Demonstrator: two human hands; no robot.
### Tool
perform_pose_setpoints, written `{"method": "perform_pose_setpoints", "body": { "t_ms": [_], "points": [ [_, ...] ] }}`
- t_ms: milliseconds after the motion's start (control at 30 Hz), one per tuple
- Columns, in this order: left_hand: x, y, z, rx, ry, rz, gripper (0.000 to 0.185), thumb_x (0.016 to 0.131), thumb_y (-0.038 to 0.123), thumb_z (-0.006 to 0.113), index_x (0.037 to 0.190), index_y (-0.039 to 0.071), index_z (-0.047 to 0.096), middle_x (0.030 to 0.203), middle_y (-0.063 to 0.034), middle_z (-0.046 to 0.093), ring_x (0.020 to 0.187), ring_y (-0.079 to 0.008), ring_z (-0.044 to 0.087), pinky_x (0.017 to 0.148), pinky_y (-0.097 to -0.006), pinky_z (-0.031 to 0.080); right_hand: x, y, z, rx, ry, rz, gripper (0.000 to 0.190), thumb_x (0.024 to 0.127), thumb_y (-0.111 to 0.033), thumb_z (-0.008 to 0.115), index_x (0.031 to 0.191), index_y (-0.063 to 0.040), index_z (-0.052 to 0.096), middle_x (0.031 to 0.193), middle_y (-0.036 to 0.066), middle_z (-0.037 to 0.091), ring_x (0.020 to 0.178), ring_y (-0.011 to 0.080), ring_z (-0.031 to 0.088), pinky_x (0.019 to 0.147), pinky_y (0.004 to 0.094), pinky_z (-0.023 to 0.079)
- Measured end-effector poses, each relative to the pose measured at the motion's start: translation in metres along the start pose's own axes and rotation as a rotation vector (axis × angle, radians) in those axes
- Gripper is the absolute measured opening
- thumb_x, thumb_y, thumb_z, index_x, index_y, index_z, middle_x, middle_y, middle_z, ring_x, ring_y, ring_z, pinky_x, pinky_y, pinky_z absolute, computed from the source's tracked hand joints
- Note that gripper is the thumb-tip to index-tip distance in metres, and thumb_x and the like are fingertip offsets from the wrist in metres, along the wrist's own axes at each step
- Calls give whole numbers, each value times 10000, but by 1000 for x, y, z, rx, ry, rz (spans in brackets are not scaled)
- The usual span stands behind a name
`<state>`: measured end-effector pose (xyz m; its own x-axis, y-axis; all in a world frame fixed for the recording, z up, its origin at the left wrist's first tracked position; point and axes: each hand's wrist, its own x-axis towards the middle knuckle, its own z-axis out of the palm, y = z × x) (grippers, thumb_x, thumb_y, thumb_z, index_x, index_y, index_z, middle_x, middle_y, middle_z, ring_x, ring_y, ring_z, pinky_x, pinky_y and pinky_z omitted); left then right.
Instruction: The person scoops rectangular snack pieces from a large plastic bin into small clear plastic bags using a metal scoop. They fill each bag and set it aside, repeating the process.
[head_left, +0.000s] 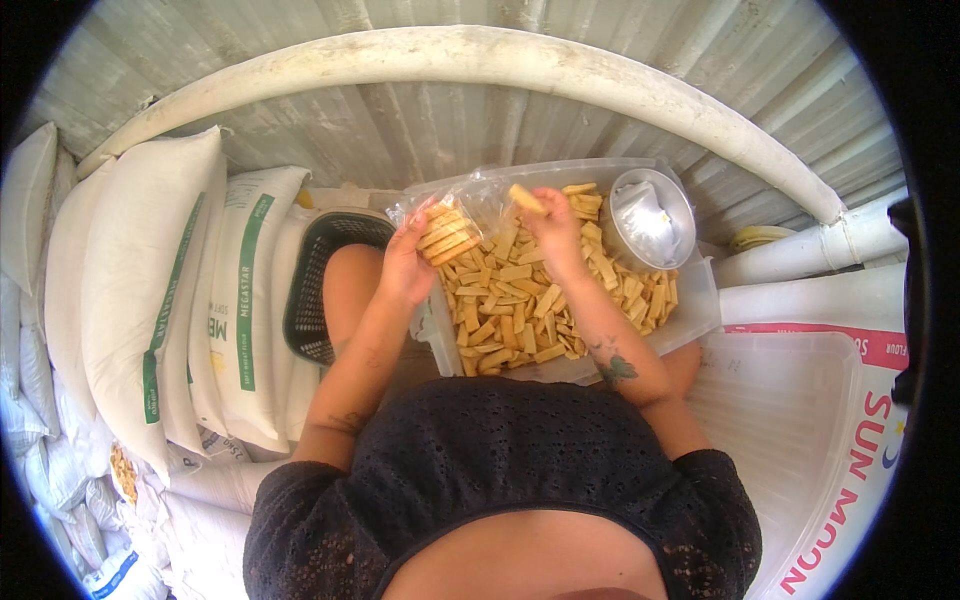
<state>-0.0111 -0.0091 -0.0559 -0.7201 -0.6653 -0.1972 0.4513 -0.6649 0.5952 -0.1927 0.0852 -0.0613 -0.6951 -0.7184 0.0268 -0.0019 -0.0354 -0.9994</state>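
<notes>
My left hand (411, 259) grips a clear plastic bag (487, 196) with several flat biscuit sticks (448, 231) lined up inside it. The bag's loose upper part spreads to the right, towards my other hand. Between the thumb and fingers of my right hand (556, 229) is a single biscuit stick (527, 199), held just right of the bag. Both hands are above a translucent plastic bin (709, 296) that holds a heap of loose golden biscuit sticks (517, 300). Part of the heap is hidden under my right forearm.
A round metal bowl (651, 217) with a shiny lining sits at the bin's back right. A dark green plastic basket (300, 300) stands left, beside flour sacks (142, 300). A translucent lid (780, 420) lies right, over another sack (874, 465). A thick pipe (480, 56) crosses the corrugated wall.
</notes>
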Motion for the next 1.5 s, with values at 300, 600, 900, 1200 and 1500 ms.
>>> {"method": "perform_pose_setpoints", "body": {
  "t_ms": [300,600,900,1200,1500],
  "points": [
    [-4,-2,21,104,43,-1,379,873,125,543,1224,31,434,1118,-100,553,1003,-200,548,867,-338,462,-11,-65,-29,54,-640,38,265,744,102,574,953,-44,647,1137,95,570,960,153,565,776,241,476],
    [-1,4,14,97,91,-16,362,883,171,536,1200,12,460,1106,-100,562,976,-212,564,856,-355,470,-13,-62,-21,173,-478,127,261,803,42,563,1048,-34,613,981,47,604,807,102,548,702,229,468],
    [-9,10,23,51,32,-96,377,893,229,518,1198,13,468,1128,-118,552,1035,-221,534,898,-356,442,-9,-57,-24,234,-144,-237,171,751,69,623,896,-15,593,1051,70,510,891,145,534,805,264,466],
    [-16,8,47,112,-46,-186,357,869,202,567,1157,11,478,1059,-106,567,974,-215,564,847,-369,483,-18,-38,2,170,-176,-381,190,738,4,659,916,-64,659,1211,74,402,1078,208,457,861,304,464],
    [-14,9,42,92,-11,-221,326,852,165,588,1113,-3,490,1035,-115,581,927,-219,590,795,-373,512,-14,-56,2,-17,-390,-283,167,755,-79,670,913,-31,647,1035,74,514,924,172,536,799,265,439]
  ]
}}
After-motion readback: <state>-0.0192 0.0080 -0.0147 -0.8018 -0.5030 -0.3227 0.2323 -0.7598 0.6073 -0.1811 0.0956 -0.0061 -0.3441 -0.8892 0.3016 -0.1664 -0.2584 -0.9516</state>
